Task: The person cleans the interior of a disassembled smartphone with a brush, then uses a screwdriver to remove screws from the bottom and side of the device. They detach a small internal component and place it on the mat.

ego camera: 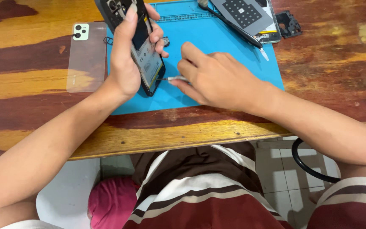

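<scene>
Head view, looking down at a worn wooden table [30, 80] with a blue work mat [217, 46] on it.

Left hand [128, 55] wrapped around an opened phone [147, 59], back cover off, insides showing, lower end resting on the mat, upper end tilted up toward the camera. Thumb along the near edge, fingers curled over the far edge: a firm grasp.

Right hand [217, 78] just beside the phone, fingers pinched on a thin screwdriver [175, 78], its dark tip touching the phone's lower right edge.

Left of the mat, flat on the wood: a see-through phone back cover [85, 59] with a pale green camera corner.

At the mat's far edge: another phone [255, 21] lying under a grey panel, and a long black tool [234, 25] with a white tip slanting across it. Small black frame piece [289, 23] on the wood just beyond.

Below the table edge: striped brown, white and red shirt [200, 191], something pink [111, 201] at the lap, a black cable [306, 163] over pale floor tiles.
</scene>
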